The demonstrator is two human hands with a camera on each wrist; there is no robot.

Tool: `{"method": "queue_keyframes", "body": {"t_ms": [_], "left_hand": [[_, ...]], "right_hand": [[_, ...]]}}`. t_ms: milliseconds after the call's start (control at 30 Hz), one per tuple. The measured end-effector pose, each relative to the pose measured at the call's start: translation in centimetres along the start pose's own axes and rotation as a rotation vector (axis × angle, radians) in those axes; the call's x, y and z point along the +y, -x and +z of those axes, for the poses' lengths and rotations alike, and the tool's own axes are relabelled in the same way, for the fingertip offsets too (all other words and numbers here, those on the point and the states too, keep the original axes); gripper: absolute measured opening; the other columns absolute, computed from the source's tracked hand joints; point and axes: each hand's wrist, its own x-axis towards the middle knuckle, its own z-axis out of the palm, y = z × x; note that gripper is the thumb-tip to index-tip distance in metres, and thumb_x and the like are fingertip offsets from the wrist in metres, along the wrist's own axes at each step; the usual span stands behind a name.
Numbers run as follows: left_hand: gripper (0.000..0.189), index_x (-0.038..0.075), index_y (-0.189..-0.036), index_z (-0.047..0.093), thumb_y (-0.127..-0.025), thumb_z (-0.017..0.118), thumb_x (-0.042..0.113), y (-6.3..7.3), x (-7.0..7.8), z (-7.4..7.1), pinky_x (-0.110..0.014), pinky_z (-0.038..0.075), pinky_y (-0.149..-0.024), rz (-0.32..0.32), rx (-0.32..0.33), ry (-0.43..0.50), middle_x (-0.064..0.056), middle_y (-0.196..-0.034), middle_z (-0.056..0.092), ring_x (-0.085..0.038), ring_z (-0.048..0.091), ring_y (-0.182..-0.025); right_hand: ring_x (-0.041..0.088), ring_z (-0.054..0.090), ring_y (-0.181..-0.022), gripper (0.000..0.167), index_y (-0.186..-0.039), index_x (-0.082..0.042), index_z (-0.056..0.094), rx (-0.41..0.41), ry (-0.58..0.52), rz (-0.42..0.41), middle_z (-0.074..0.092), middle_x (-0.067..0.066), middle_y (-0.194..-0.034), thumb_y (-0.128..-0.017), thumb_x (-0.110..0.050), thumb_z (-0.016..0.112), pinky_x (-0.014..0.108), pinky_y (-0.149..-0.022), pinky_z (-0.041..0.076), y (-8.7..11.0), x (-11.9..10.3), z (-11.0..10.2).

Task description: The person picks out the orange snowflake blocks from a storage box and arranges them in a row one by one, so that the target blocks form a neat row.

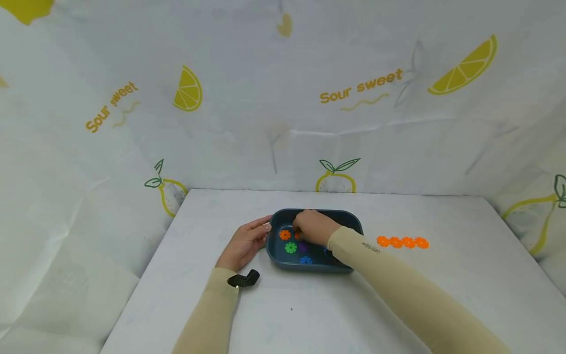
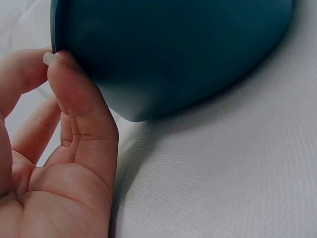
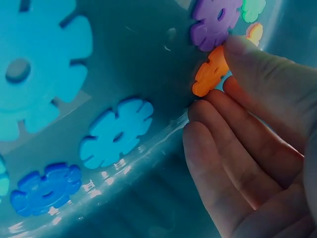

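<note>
My left hand holds the left end of a dark blue-green tray, thumb and finger at its rim in the left wrist view. My right hand reaches inside the tray. There its thumb and fingers pinch an orange interlocking disc, partly covered by the thumb. Close beside it lies a purple disc. Elsewhere on the tray floor are another orange disc, a green disc and a blue disc. Light blue discs show near the tray wall in the right wrist view.
A row of several orange discs lies on the white table right of the tray. Behind the table hangs a white cloth with lemon prints. A black strap is on the left wrist.
</note>
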Motion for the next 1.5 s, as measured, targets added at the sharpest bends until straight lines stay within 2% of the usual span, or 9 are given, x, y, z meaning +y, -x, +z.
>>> {"method": "queue_keyframes", "body": {"t_ms": [333,767,1000,1267,1500], "left_hand": [[0.047,0.014,-0.147,0.069,-0.101,0.077,0.025,-0.2,0.3,0.2,-0.021,0.053,-0.084,0.010,-0.008,-0.029,-0.004,-0.137,0.068,-0.013,0.058,-0.098],[0.045,0.013,-0.146,0.069,-0.103,0.076,0.022,-0.1,0.0,0.1,-0.021,0.053,-0.083,-0.004,0.006,-0.008,-0.003,-0.134,0.070,-0.013,0.058,-0.098],[0.045,0.013,-0.146,0.069,-0.103,0.075,0.022,0.3,0.2,0.1,-0.021,0.053,-0.084,0.001,0.006,-0.012,-0.004,-0.137,0.068,-0.014,0.058,-0.100],[0.047,0.013,-0.149,0.066,-0.103,0.075,0.023,0.3,0.2,0.5,-0.021,0.054,-0.085,0.007,-0.003,-0.023,-0.005,-0.139,0.067,-0.015,0.057,-0.102],[0.052,0.013,-0.151,0.064,-0.102,0.077,0.024,0.2,-0.3,-0.1,-0.022,0.054,-0.086,0.011,-0.001,-0.031,-0.004,-0.140,0.067,-0.015,0.057,-0.103]], "right_hand": [[0.018,0.068,-0.091,0.015,-0.109,-0.006,0.084,0.003,-0.005,0.053,0.079,0.006,-0.106,-0.098,-0.015,0.082,0.041,-0.099,0.062,0.4,0.1,-0.4],[0.017,0.060,-0.084,0.013,-0.105,-0.008,0.080,-0.053,0.025,0.052,0.070,0.001,-0.096,-0.095,-0.017,0.083,0.038,-0.090,0.060,0.3,0.0,-0.2],[0.019,0.059,-0.089,0.019,-0.110,-0.011,0.077,-0.030,-0.048,0.051,0.069,0.000,-0.098,-0.093,-0.018,0.082,0.037,-0.088,0.058,0.8,0.2,-1.1],[0.019,0.060,-0.098,0.023,-0.118,-0.010,0.078,0.009,-0.146,0.067,0.070,0.002,-0.113,-0.095,-0.014,0.078,0.037,-0.093,0.058,3.4,1.5,-2.6],[0.014,0.065,-0.095,0.028,-0.123,-0.005,0.078,0.083,-0.277,0.078,0.070,0.004,-0.114,-0.095,-0.012,0.078,0.032,-0.090,0.060,6.0,3.2,-3.7]]}}
